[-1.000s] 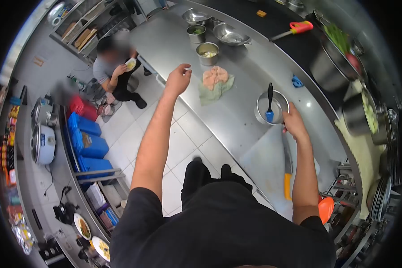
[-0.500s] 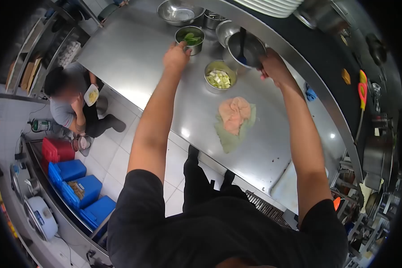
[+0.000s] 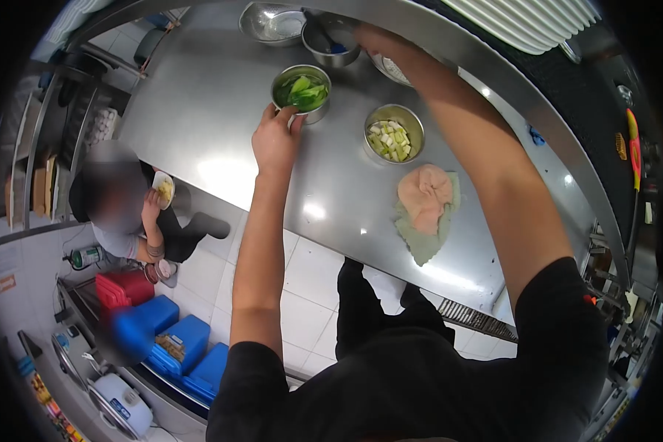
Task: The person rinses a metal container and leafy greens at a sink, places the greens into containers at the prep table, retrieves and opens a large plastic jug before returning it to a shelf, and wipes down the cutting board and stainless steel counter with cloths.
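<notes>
My left hand (image 3: pixel 276 140) pinches the near rim of a round metal container (image 3: pixel 315 116) that holds green leaves (image 3: pixel 305 93). Farther back, my right hand (image 3: pixel 379 43) is at the right rim of a metal bowl (image 3: pixel 331 57), gripping it; its fingers are partly hidden. A dark-handled utensil with a blue end (image 3: pixel 336 48) leans inside that bowl. Between my arms stands another metal container (image 3: pixel 418 132) with chopped pale green and white pieces (image 3: pixel 390 140). Nearer to me, a crumpled peach cloth (image 3: pixel 426 195) lies over a green cloth (image 3: pixel 423 247).
Everything stands on a steel table (image 3: pixel 199 118). At the back are a wide metal bowl (image 3: pixel 272 26) and a partly hidden colander (image 3: pixel 392 70). Stacked white plates (image 3: pixel 523 22) sit on the shelf above. A seated person (image 3: pixel 128 191) holds a food container at the left.
The bowl with the utensil has moved left and back, beside the wide bowl, with my right hand. My left hand stays on the leaf container. The view has shifted.
</notes>
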`<move>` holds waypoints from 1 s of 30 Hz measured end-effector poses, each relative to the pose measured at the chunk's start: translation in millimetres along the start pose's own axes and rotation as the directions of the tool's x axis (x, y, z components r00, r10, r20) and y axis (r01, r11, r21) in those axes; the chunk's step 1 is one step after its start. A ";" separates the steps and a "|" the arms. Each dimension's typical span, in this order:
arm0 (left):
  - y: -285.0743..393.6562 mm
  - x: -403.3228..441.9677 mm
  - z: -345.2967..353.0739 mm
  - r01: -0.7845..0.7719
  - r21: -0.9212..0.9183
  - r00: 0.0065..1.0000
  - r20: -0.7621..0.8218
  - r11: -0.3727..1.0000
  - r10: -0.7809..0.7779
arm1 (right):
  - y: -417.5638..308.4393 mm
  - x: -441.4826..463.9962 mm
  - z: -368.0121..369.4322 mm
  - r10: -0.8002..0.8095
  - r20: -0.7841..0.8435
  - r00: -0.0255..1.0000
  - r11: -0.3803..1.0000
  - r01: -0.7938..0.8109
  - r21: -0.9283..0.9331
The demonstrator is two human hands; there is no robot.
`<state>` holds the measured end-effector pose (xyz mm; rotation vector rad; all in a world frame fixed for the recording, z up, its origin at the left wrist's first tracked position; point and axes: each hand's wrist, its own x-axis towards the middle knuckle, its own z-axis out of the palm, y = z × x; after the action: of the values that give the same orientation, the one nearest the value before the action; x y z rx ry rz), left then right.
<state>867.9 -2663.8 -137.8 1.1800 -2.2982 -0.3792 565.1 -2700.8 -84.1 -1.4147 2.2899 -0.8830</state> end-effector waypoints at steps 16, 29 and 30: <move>-3.9 14.3 9.7 -0.140 -0.047 0.990 0.017 0.989 0.141 | -12.2 -15.0 33.3 -0.129 -0.229 0.965 0.967 0.071 -0.246; 47.8 -99.4 -21.0 -0.143 -0.262 0.990 -0.027 0.954 0.141 | 170.6 -354.1 -131.1 0.309 -0.582 0.752 0.901 -0.427 -0.073; 65.5 -127.3 -14.1 -0.203 -0.335 0.974 0.030 0.920 0.226 | 214.0 -401.4 -149.3 0.382 -0.529 0.758 0.852 -0.511 -0.117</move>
<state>893.5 -2522.3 -136.8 0.7516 -2.2779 -0.6992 521.5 -2226.4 -131.4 -0.6750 3.0407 -0.8783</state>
